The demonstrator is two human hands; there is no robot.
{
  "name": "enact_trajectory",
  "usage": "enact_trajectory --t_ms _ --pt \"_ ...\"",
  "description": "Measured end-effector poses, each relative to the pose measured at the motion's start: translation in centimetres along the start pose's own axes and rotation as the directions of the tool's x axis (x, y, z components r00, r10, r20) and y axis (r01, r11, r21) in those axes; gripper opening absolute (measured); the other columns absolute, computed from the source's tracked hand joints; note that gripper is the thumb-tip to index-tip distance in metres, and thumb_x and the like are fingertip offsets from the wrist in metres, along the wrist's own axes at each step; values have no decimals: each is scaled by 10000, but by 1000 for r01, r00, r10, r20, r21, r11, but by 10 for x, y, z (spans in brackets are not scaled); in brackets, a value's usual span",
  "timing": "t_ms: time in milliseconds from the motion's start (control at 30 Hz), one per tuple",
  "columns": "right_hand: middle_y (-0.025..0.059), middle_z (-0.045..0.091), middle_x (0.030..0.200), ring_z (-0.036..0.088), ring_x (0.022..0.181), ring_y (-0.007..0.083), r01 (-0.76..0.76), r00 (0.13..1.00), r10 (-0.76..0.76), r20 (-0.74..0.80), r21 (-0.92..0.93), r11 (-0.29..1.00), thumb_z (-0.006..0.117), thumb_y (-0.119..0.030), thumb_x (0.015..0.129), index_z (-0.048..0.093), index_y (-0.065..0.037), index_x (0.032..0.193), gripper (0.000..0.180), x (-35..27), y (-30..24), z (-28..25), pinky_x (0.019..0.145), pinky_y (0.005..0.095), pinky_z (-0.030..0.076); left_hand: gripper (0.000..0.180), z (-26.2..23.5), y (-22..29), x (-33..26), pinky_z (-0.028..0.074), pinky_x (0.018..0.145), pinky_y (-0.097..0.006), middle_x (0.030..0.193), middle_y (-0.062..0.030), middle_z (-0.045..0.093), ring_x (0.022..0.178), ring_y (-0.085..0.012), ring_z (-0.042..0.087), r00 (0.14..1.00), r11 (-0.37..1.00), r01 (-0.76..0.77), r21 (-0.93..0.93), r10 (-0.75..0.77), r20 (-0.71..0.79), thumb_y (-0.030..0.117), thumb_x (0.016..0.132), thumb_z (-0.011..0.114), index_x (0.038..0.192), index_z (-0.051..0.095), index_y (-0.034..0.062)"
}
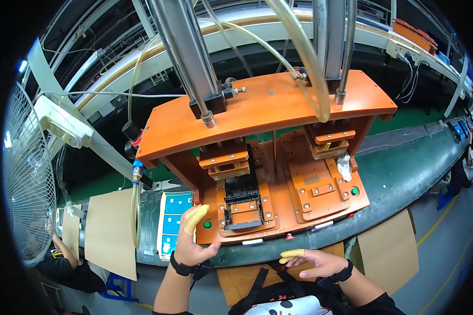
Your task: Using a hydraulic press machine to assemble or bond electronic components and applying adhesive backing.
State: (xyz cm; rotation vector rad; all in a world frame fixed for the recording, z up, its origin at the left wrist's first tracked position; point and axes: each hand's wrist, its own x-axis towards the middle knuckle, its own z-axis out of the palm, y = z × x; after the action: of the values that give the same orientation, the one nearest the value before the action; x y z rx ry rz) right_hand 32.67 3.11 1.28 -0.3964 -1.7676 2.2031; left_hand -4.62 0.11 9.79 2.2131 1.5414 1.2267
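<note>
My left hand (193, 242), with yellow finger cots, is raised beside the left front corner of an orange press (268, 113). Its fingers are stretched and its thumb is spread, with nothing seen in it. A green button (207, 224) lies just right of those fingers. My right hand (320, 263), also wearing yellow cots, hovers in front of the press, fingers pointing left, thumb apart, holding nothing. A black plastic frame (244, 226) sits on the left fixture, under the left press head (225, 161); its far end is partly hidden. The right fixture (314, 178) carries no such frame.
Left of the press lies a white-edged tray with blue squares (172, 224). Cardboard sheets (110, 231) stand farther left, near a fan (29, 178) and another person's arm (63, 249). A second green button (355, 191) and a white cloth (345, 168) are at right.
</note>
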Motion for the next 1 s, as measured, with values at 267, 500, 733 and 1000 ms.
enact_trajectory --t_ms 267,500,733,1000 --pt "103 499 1396 501 1211 184 -4 1000 4 -10 -8 1000 681 -143 910 329 -32 1489 687 4 -3 1 1073 360 388 602 4 4 -24 371 1017 -460 1163 -114 614 1189 -341 508 1000 967 3 253 -7 16 224 600 789 1150 638 32" --pt "97 510 1380 502 1201 182 -15 1000 15 8 -23 1000 675 -147 916 340 -34 1486 671 14 -4 4 1069 353 390 622 5 6 -30 352 1037 -459 1203 -136 607 1227 -349 480 1000 950 -4 311 -6 29 265 639 766 1190 624 13" --pt "101 525 1351 521 1169 179 -36 994 52 97 -155 987 687 -189 915 388 -23 1456 640 37 -12 10 1023 344 431 598 -1 3 -38 353 1080 -456 1289 -173 566 1265 -373 475 999 988 48 150 -43 -33 191 710 706 1260 569 1" --pt "218 495 1326 529 1180 334 87 934 101 342 -492 866 615 -395 940 405 32 1416 673 114 -27 50 1019 381 430 358 -18 -54 -135 422 990 -453 1144 -138 632 1144 -363 562 904 821 413 394 -320 -282 79 745 720 1096 659 57"
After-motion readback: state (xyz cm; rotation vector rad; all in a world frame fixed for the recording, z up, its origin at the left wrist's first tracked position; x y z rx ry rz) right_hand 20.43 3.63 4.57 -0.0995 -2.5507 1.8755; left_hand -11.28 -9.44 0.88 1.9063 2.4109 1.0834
